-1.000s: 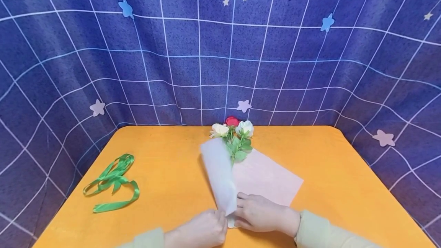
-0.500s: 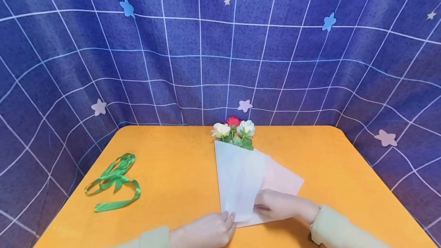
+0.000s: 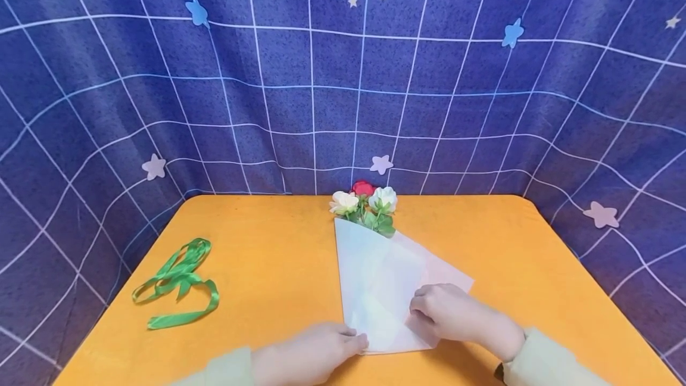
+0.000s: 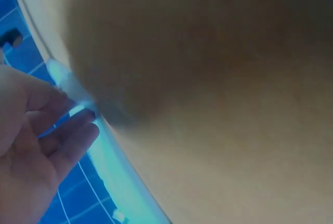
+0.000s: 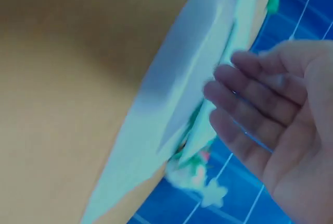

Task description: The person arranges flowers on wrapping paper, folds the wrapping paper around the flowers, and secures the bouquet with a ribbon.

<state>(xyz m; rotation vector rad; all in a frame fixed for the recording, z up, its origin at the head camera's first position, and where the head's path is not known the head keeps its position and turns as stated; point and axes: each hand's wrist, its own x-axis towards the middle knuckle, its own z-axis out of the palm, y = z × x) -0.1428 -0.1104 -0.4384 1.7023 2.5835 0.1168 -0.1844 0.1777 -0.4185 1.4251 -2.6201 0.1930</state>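
Note:
A sheet of pale wrapping paper (image 3: 375, 290) lies on the table, its left flap folded over the flower stems. One red and two white flowers (image 3: 343, 202) show above its top edge, with green leaves below the blooms. At the paper's lower left corner, my left hand (image 3: 321, 350) pinches the edge between thumb and fingers. My right hand (image 3: 450, 311) rests at the flap's right side, over the pinkish part of the sheet. The right wrist view shows that hand's fingers (image 5: 250, 104) loosely bent beside the paper. Most of the stems are hidden under the flap.
A loosely looped green ribbon (image 3: 177, 282) lies on the left of the orange table (image 3: 257, 243). Behind and at both sides hangs a blue curtain (image 3: 278, 106) with white grid lines and stars.
The left flap has come over to the right, covering the stems and most leaves. My right hand has moved right and slightly up with it, while the left stays near the lower corner.

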